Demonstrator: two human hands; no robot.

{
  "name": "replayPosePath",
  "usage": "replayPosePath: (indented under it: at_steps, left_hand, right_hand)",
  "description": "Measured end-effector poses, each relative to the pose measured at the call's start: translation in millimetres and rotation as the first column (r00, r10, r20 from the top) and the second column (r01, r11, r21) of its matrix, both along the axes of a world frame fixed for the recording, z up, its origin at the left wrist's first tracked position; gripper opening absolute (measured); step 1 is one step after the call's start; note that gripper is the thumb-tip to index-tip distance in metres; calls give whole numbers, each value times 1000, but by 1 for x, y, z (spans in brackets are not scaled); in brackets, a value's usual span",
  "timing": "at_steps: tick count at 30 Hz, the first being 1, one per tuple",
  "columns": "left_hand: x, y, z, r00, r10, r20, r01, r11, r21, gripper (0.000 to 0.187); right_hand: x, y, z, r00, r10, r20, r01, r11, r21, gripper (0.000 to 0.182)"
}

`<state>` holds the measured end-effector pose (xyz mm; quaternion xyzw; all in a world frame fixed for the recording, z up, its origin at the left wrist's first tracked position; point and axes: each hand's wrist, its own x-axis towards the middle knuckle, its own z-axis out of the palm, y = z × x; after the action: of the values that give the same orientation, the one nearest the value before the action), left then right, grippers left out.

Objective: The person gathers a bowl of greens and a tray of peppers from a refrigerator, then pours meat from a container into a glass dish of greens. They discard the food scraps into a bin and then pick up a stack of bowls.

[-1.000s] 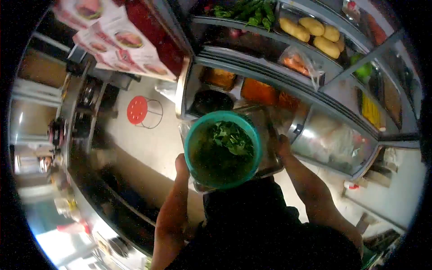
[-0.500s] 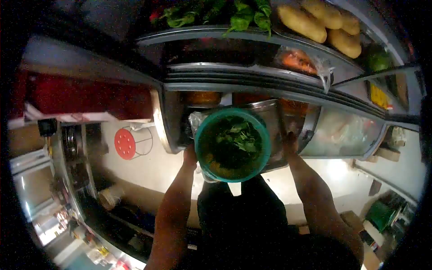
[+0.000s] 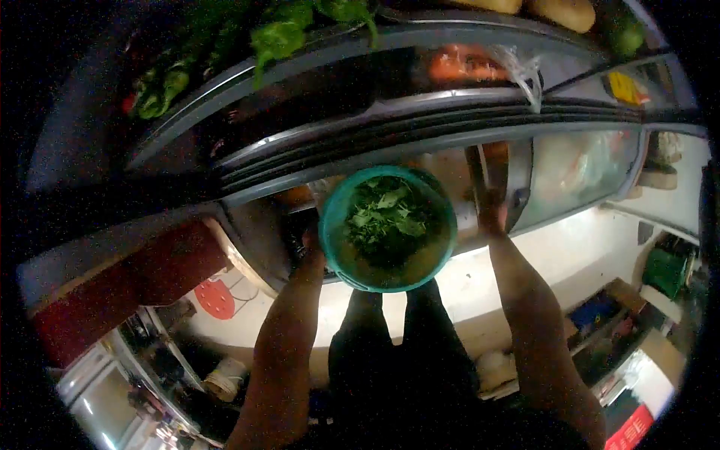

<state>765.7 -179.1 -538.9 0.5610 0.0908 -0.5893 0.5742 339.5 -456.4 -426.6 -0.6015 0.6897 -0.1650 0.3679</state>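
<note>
A teal plastic basin (image 3: 337, 259) holding loose green leaves (image 3: 390, 217) is in the middle of the view. It seems to rest on a metal tray (image 3: 465, 217) that reaches into the lower opening of the display case. My right hand (image 3: 491, 216) is closed on the tray's right edge. On the other side my left hand (image 3: 311, 244) is at the tray's left edge, close by the basin; shadow and the basin hide most of its fingers.
The case's upper shelf (image 3: 420, 28) bears leafy greens (image 3: 277, 37) and potatoes (image 3: 562, 13). Below it is a plastic bag of orange produce (image 3: 465, 66). Frosted glass (image 3: 577, 176) fronts the right side. A red stool (image 3: 215, 298) stands at lower left.
The view has turned and tilted, so the shelf now slants and sits nearer the top. Both hands stay at the tray's sides, and more of the tray is under the case edge.
</note>
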Motion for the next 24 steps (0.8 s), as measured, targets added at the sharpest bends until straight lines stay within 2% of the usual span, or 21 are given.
replayPosePath:
  at_steps: [1,2,3,4,6,8,9,10,11,13,14,15,16,19,21,23,24]
  left_hand:
    - [0,2,-7,999,-31,-15,30,996,-84,32]
    - [-6,-4,13,999,-44,-19,42,996,-78,32]
    - [-8,-9,27,999,-50,-21,48,996,-71,32]
    - [-8,-12,36,998,-52,-28,50,997,-65,32]
    - [-10,-16,46,998,-59,-33,57,997,-56,33]
    - [-10,-19,50,997,-68,-39,65,996,-54,33]
    - [-10,-21,52,996,-74,-40,72,996,-53,33]
    - [-10,-22,56,996,-82,-42,80,995,-52,33]
    - [-9,-24,61,995,-87,-41,85,995,-52,34]
    - [-9,-28,76,995,-92,-36,90,995,-47,34]
    - [-9,-31,90,995,-94,-29,92,995,-42,34]
    - [-11,-36,108,995,-95,-26,94,995,-35,35]
    - [-14,-43,132,995,-98,-16,97,995,-25,35]
    - [-22,-52,196,985,-109,133,105,994,34,36]
    - [-23,-31,194,928,-71,367,31,993,112,35]
    - [-26,-19,197,811,-46,583,-56,986,157,35]
    - [-33,-15,203,818,-127,562,12,979,205,35]
  right_hand:
    - [-4,6,0,1000,-5,-24,5,1000,18,30]
    - [-8,12,0,999,-9,-48,11,999,35,36]
    - [-12,20,-2,992,-1,128,-4,999,40,37]
    - [-8,33,12,981,-65,182,56,997,50,36]
    - [11,69,61,896,-362,258,341,932,123,37]
    - [26,108,99,747,-626,225,580,779,240,39]
    - [9,141,60,699,-703,128,676,709,201,32]
    - [-5,161,46,668,-683,296,486,702,521,28]
    - [-4,197,10,476,-706,525,412,706,576,23]
    - [38,206,31,561,-634,532,115,697,708,29]
    - [40,213,9,556,-640,531,114,691,714,29]
    - [39,217,-12,702,-432,566,-62,755,653,34]
    - [49,214,-11,646,-482,593,-66,738,672,34]
    - [73,195,-1,342,-703,624,-62,645,761,32]
    - [79,191,5,208,-767,607,-58,609,791,31]
    - [81,188,11,123,-794,595,-62,592,803,30]
    - [81,188,13,95,-802,589,-61,586,808,30]
